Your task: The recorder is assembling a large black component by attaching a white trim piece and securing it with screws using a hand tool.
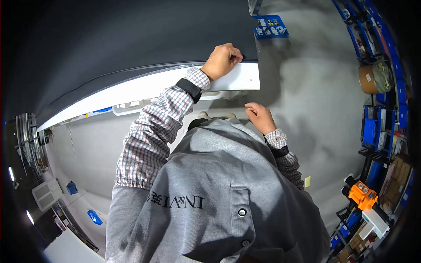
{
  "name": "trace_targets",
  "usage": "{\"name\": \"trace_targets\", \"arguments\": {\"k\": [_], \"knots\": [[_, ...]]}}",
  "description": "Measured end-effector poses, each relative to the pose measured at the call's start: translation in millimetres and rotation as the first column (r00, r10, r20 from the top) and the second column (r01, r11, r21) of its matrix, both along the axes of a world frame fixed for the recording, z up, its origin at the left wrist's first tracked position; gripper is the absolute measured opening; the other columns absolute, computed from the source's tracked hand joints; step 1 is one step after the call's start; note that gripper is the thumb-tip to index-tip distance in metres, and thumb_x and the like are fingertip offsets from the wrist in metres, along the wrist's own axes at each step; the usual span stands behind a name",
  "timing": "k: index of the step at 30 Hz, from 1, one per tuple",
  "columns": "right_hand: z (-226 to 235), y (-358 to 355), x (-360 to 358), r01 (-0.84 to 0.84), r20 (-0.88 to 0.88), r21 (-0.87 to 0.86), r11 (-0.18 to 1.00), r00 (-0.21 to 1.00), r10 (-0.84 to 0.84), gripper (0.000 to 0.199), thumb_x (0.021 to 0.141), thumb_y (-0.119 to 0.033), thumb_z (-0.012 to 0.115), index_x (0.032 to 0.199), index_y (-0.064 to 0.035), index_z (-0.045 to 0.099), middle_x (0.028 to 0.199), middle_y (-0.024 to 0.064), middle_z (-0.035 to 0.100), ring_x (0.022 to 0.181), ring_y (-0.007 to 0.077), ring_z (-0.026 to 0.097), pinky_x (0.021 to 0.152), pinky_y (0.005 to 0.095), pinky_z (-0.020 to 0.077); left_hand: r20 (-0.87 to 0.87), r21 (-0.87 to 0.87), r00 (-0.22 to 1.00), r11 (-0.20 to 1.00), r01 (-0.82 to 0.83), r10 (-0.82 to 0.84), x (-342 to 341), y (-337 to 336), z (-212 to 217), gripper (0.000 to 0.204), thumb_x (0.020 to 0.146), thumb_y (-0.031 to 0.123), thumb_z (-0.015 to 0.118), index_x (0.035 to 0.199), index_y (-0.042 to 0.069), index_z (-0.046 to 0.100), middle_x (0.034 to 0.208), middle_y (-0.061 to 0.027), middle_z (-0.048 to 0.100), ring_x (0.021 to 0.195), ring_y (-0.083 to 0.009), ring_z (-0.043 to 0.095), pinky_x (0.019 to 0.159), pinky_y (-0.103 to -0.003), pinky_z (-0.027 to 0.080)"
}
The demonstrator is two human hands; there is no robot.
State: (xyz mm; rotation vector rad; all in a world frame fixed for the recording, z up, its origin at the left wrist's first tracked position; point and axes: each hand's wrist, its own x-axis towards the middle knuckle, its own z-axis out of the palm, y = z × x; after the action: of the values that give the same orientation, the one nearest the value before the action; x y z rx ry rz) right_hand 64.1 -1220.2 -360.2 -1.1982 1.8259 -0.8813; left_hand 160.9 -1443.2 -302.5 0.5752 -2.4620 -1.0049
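Note:
My left hand (222, 60) rests at the near edge of a dark grey mat (153, 39), close to the right corner of a white table (245, 76). Its fingers are curled down and pressed together. Whatever sits between the fingertips is hidden from view. A small dark bit shows beside the fingertips at the mat's edge. Lower down, my right hand (261, 118) hangs in front of my body, off the table. Its fingers are loosely bent and a little apart, with nothing visible in them.
A blue tray of small parts (271, 27) lies beyond the table's right end. Shelves with blue bins (370, 127) line the right side, along with a brown drum (368, 79) and an orange device (363, 195). Blue boxes (94, 217) lie at the lower left.

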Motion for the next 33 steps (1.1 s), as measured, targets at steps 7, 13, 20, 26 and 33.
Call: {"name": "trace_targets", "arguments": {"k": [7,13,20,26,33], "knots": [[-4,3,-2,-0.002,0.012,-0.001,1.0,1.0,0.002,0.023,0.079,-0.01,0.06,0.099,0.0001,0.058,0.083,0.0154,0.064,0.074,0.0262,0.063,0.068,0.0325,0.0489,-0.019,0.007,1.0,1.0,-0.015,0.016,1,1,-4,0.017,0.072,-0.009,0.058,0.085,0.001,0.065,0.076,-0.0104,0.058,0.069,-0.0219,0.061,0.066,-0.027,0.052],[-4,4,-3,-0.016,0.008,0.007,1.0,1.0,0.016,0.022,0.079,-0.011,0.059,0.099,-0.0006,0.059,0.082,0.0151,0.064,0.074,0.0257,0.063,0.068,0.0324,0.049,-0.059,-0.016,0.997,0.999,-0.045,0.044,0,4,-5,0.015,0.07,-0.005,0.059,0.081,0.002,0.066,0.075,-0.0108,0.059,0.066,-0.0244,0.06,0.061,-0.03,0.05],[-6,1,-4,-0.044,-0.006,0.019,0.999,0.999,0.044,0.022,0.08,-0.012,0.059,0.099,-0.0017,0.059,0.083,0.0146,0.064,0.074,0.0251,0.063,0.068,0.0322,0.049,-0.052,-0.038,0.998,0.998,-0.046,0.044,-1,5,-3,0.017,0.071,-0.007,0.057,0.084,0.001,0.065,0.072,-0.0103,0.056,0.065,-0.0226,0.059,0.06,-0.029,0.05],[-6,-1,-7,-0.032,0.027,0.0,0.999,0.999,0.032,0.022,0.079,-0.011,0.06,0.099,-0.0017,0.059,0.082,0.0143,0.064,0.073,0.0235,0.063,0.067,0.0314,0.0491,-0.076,-0.053,0.996,0.998,-0.046,0.042,-1,4,-7,0.018,0.07,-0.008,0.056,0.084,0.0,0.065,0.071,-0.0108,0.055,0.065,-0.0227,0.057,0.06,-0.029,0.05],[-10,-7,-34,0.141,0.005,-0.075,0.987,0.99,-0.141,0.019,0.079,-0.01,0.06,0.095,-0.0006,0.06,0.08,0.0123,0.064,0.07,0.0184,0.063,0.063,0.0278,0.0489,-0.084,-0.042,0.995,0.997,-0.066,0.063,0,6,-6,0.014,0.066,-0.007,0.06,0.077,0.001,0.067,0.072,-0.0112,0.059,0.066,-0.0243,0.058,0.06,-0.031,0.051]]}}
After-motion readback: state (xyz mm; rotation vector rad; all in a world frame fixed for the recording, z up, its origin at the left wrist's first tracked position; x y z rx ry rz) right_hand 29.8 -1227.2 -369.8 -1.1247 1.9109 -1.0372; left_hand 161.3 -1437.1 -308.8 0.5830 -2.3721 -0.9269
